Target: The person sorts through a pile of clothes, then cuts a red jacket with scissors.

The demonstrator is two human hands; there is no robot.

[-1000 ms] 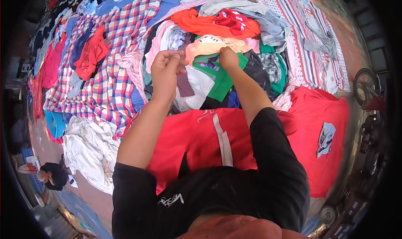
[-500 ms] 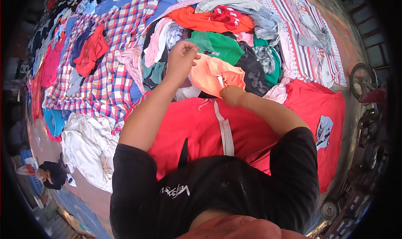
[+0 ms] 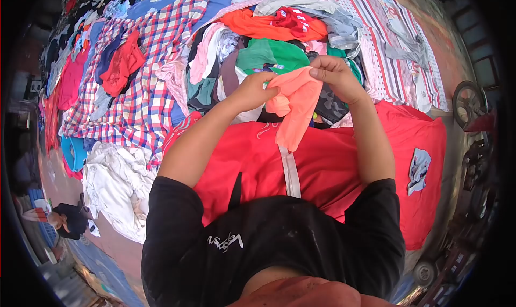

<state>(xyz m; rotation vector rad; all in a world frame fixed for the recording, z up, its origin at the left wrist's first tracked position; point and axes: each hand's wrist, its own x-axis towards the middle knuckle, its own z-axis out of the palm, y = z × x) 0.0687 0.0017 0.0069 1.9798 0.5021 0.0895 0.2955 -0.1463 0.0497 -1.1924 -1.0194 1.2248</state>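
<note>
The bright coral-orange piece of thin, soft cloth (image 3: 296,100) hangs between the two hands in the head view, its lower end dangling in front of the large red fabric (image 3: 236,151) spread close to the person's body. I can see the left hand (image 3: 253,92) pinching its upper left edge between thumb and fingers, the hand nearly closed. The right hand (image 3: 338,77) has the upper right corner in a small pinch, fingers curled, with the cloth bunched and creased between the two grips. Just beyond lies a rumpled bright green cloth (image 3: 290,55) on the mixed heap, and a dark grey patterned cloth (image 3: 329,105) sits near the right wrist. Off to the left is a spread red, white and blue checked cloth (image 3: 156,86), with a crumpled white garment (image 3: 119,183) below it.
</note>
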